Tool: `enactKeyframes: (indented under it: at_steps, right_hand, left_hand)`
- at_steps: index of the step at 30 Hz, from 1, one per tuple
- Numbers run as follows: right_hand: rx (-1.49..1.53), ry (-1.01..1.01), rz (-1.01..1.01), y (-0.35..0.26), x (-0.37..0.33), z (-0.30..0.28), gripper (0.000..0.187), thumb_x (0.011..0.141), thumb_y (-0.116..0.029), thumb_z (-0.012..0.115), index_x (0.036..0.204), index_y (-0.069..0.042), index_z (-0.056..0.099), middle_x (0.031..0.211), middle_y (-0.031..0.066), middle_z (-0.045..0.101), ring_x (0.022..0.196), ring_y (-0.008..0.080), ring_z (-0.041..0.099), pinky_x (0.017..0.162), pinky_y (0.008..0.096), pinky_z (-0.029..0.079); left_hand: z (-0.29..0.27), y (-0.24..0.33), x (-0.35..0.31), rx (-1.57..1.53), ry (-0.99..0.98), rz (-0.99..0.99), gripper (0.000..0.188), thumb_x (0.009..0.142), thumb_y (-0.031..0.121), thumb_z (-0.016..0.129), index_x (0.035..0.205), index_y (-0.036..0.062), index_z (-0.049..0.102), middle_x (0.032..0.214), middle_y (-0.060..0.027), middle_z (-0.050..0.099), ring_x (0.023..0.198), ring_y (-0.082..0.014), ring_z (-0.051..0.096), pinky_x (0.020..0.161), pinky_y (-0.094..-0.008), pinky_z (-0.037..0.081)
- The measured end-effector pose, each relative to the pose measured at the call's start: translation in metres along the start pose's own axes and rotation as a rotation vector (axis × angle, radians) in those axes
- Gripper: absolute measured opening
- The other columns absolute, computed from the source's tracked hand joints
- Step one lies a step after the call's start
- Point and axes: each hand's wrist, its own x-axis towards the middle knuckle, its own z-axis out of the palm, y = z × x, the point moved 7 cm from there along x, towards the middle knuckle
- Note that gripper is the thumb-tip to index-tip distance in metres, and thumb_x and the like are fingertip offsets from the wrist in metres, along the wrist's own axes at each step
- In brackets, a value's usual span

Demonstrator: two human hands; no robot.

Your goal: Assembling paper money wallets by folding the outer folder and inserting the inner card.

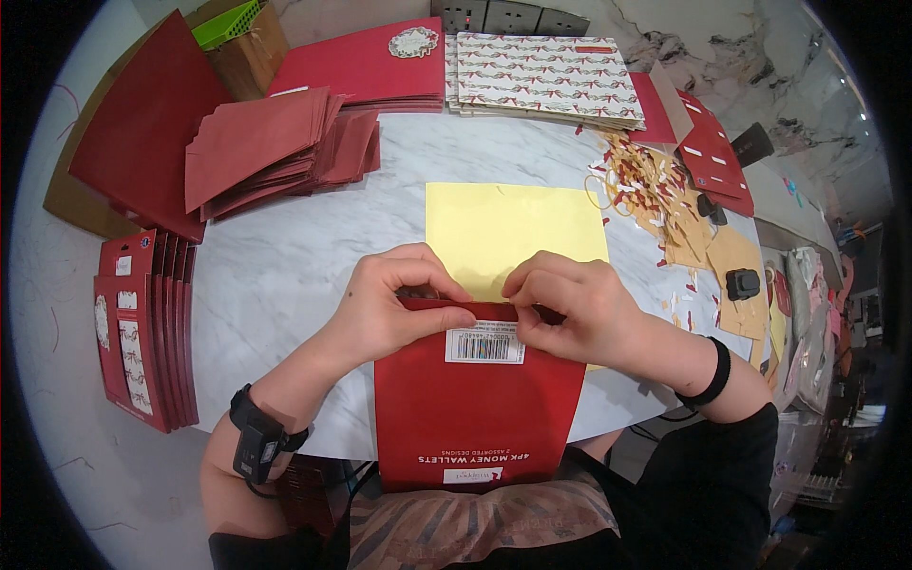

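Observation:
A flat red card pack [475, 408], with a white barcode label [485, 343] on the face toward me, stands tilted between my body and the table. Its far edge is pinched from both sides. My left hand [394, 299] has its thumb on the face beside the label, fingers curled over behind the edge. My right hand [570, 302] pinches the same edge a little to the right, fingertips close together. What lies right under those fingertips is hidden. Beyond the hands, a pale yellow sheet [513, 233] lies flat on the marble-patterned table [285, 313].
Finished-looking red packs [142, 332] stand in a row at left. Dark red envelopes [266, 152] are piled behind them. Red folders [370, 62] and patterned white sheets [541, 76] are stacked at the back. Small scraps [636, 180] and brown paper pieces [736, 261] litter the right.

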Motion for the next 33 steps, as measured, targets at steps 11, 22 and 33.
enactKeyframes:
  at_steps: [11, 22, 33]
  right_hand:
    - [-0.046, -0.063, -0.078, 0.000, -0.005, 0.008, 0.018, 0.071, 0.002, 0.071, 0.085, -0.002, 0.060, 0.092, 0.0088, 0.067, 0.067, 0.0213, 0.066, 0.055, 0.0309, 0.053]
    - [-0.213, -0.249, -0.300, -0.024, 0.006, 0.010, 0.022, 0.074, -0.012, 0.071, 0.091, -0.002, 0.061, 0.093, 0.0095, 0.061, 0.074, 0.0248, 0.066, 0.060, 0.0370, 0.054]
    - [0.257, -0.302, 0.531, 0.028, 0.013, 0.022, 0.013, 0.083, -0.013, 0.079, 0.089, -0.002, 0.076, 0.076, 0.0048, 0.072, 0.064, 0.0081, 0.061, 0.059, 0.0249, 0.048]
  left_hand:
    - [0.001, -0.005, -0.001, -0.080, 0.014, 0.011, 0.015, 0.076, 0.006, 0.084, 0.087, 0.0041, 0.074, 0.089, -0.0026, 0.067, 0.076, -0.0070, 0.062, 0.069, -0.0211, 0.049]
    - [0.003, -0.026, 0.000, -0.126, -0.011, -0.163, 0.009, 0.080, 0.002, 0.080, 0.086, 0.0012, 0.073, 0.074, -0.0005, 0.069, 0.066, -0.0020, 0.059, 0.061, -0.0182, 0.046]
    - [0.005, -0.027, -0.001, -0.191, -0.015, -0.202, 0.010, 0.080, 0.000, 0.080, 0.087, 0.0014, 0.073, 0.076, -0.0011, 0.070, 0.067, -0.0022, 0.060, 0.061, -0.0175, 0.046]
